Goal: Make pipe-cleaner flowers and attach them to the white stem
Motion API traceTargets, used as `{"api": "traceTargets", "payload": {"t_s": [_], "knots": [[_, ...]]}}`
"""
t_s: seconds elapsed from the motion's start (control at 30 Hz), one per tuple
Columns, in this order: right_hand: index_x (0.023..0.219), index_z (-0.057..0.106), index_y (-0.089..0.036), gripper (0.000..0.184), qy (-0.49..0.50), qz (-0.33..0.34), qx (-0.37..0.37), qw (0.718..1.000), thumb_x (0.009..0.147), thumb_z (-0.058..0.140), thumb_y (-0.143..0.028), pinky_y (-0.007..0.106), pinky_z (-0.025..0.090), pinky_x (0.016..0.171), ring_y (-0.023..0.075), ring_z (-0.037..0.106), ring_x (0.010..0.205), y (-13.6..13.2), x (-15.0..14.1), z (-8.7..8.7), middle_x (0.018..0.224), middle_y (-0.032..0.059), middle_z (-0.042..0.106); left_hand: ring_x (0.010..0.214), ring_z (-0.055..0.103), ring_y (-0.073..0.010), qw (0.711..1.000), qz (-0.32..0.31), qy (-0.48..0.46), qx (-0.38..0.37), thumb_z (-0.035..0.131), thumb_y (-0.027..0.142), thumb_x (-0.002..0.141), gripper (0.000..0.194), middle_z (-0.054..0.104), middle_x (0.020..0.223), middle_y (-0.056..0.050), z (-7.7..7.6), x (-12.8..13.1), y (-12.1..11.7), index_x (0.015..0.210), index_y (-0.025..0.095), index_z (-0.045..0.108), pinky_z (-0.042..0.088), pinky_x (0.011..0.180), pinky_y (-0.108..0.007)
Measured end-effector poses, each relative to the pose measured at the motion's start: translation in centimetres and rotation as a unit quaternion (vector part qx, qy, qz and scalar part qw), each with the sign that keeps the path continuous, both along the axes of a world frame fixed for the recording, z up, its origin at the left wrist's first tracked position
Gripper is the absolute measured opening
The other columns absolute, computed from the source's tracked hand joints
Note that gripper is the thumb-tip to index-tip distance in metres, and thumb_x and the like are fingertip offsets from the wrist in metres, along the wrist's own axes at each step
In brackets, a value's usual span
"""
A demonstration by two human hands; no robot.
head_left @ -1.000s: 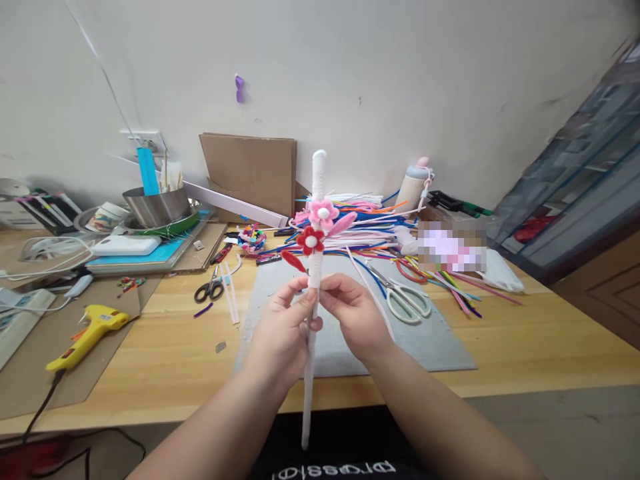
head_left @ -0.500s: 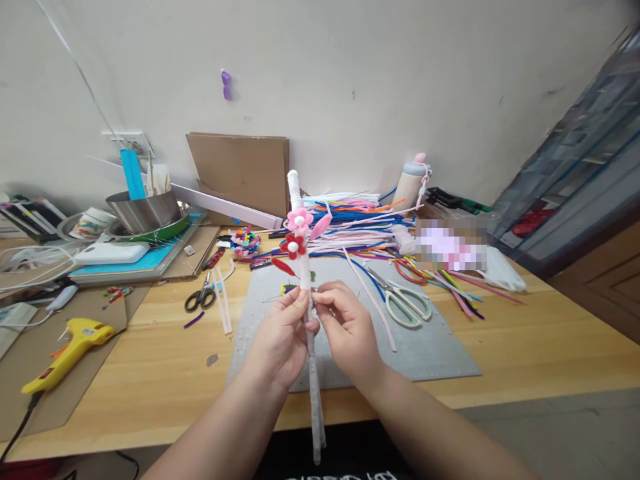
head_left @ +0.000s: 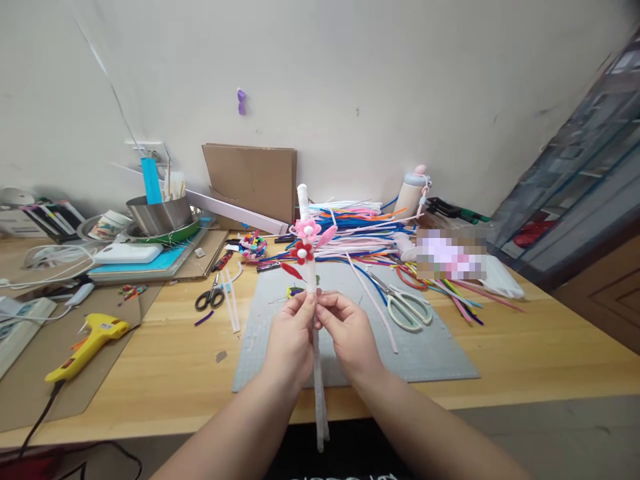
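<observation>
A white-wrapped stick point(head_left: 311, 277) stands nearly upright in front of me, its lower end split into thin pale strips. My left hand point(head_left: 290, 340) is closed around its middle, thumb in front. From the other side my right hand point(head_left: 351, 337) pinches at the same spot, fingertips against the stick; any small piece between them is hidden. Above the hands, a pink flower point(head_left: 315, 229) and a red flower point(head_left: 302, 253) with white centres are fixed to the stick. A pink leaf point(head_left: 328, 236) sticks out right, a red leaf point(head_left: 291, 270) left.
Beneath the hands lies a grey cutting mat point(head_left: 425, 363) with white-handled scissors point(head_left: 407, 310). Behind it spreads a pile of pipe cleaners point(head_left: 350, 230). Black-handled scissors point(head_left: 210, 297), a yellow glue gun point(head_left: 90, 343) and a metal pot point(head_left: 160, 215) are on the left, a bottle point(head_left: 413, 193) at the back right.
The right hand's fingers have drawn in closer to the stick beside the left thumb. The whole view has shifted slightly, so the table appears a little lower and further right.
</observation>
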State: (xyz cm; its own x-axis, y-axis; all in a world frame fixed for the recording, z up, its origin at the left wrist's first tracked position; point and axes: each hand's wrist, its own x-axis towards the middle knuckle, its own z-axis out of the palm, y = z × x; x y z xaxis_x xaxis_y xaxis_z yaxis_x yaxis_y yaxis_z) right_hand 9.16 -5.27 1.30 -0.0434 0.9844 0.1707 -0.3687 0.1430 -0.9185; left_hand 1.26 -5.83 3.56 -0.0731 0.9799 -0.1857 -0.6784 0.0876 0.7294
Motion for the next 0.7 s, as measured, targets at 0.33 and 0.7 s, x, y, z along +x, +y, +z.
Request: {"api": "traceTargets", "payload": {"t_s": [0.33,0.7], "knots": [[0.089,0.058,-0.020,0.012,-0.233,-0.159,0.161,0.946,0.078,0.056,-0.025,0.026,0.042,0.067,0.0124,0.051,0.070,0.3,1.6,3.2,0.076,-0.0003,0.055,0.055,0.058,-0.0108,0.995,-0.010,0.097,-0.030,0.069,0.032,0.066,0.027,0.062,0.065,-0.003,-0.2,-0.5,-0.9,0.079,0.010,0.059,0.044,0.049,-0.021],[0.072,0.061,-0.014,0.022,-0.164,0.123,-0.078,0.976,0.073,0.056,-0.036,0.018,0.024,0.032,0.0041,0.034,0.036,2.1,0.7,3.2,0.060,-0.0002,0.059,0.047,0.054,-0.0069,0.996,-0.062,0.071,0.001,0.070,0.035,0.066,0.027,0.059,0.059,0.000,-1.9,-0.4,-1.0,0.070,0.011,0.057,0.042,0.047,-0.018]]}}
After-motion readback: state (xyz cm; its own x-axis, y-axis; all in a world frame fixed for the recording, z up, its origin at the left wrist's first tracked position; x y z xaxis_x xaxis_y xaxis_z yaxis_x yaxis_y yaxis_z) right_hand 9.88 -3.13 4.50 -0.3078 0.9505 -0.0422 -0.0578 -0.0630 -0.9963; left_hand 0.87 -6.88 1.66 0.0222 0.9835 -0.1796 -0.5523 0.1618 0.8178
